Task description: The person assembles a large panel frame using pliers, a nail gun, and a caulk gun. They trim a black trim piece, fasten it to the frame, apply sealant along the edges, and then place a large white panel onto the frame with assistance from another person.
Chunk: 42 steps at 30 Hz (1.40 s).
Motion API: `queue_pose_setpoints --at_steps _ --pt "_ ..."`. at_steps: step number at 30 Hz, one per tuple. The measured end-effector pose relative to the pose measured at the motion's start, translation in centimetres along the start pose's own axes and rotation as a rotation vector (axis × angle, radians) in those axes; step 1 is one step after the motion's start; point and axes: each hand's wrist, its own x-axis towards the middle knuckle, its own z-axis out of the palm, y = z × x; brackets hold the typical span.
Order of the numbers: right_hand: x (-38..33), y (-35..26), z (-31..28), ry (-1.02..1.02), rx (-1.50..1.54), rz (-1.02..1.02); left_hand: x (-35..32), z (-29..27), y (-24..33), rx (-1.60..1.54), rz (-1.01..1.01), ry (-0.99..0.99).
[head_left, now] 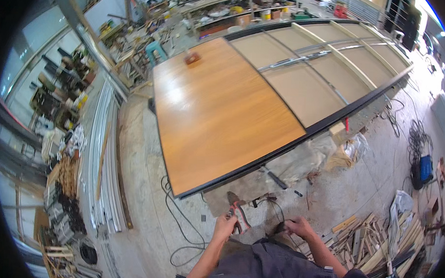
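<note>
My left hand (225, 225) is closed around a red-and-grey power tool (239, 215) with a dark front end, held low in front of my body. Its exact kind is hard to tell. To the right, my right hand (300, 227) has its fingers closed on a thin black cable (280, 210) that curves up toward the bench edge. Beyond both hands lies a large framed panel, half covered by a glossy wood-grain sheet (224, 113). Neither hand touches it. A dark-handled tool (275, 178) sticks out below the panel's near edge.
The panel's open half shows beige board with pale wooden battens (335, 51). A reddish-brown block (191, 58) rests on the sheet. Long metal profiles (105, 157) lie left, scrap wood (374, 240) right. Cables (188, 239) loop over the floor; a blue machine (425, 168) stands far right.
</note>
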Motion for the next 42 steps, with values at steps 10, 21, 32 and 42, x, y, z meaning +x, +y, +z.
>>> queue_pose_setpoints --at_steps 10,21,32,42 --pt "3.3 -12.8 31.8 -0.477 -0.402 -0.071 -9.9 -19.6 -8.9 -0.286 0.124 -0.007" --pt "10.7 -22.6 56.2 -0.701 -0.443 -0.167 -12.1 -41.1 -7.1 -0.253 0.288 0.479" --pt "29.5 -32.5 75.2 -0.744 -0.484 -0.059 -1.6 -63.9 -6.1 -0.248 0.203 0.648" --pt "41.6 -50.3 89.4 -0.796 -0.524 -0.133 10.8 -84.0 3.5 -0.639 0.206 0.626"
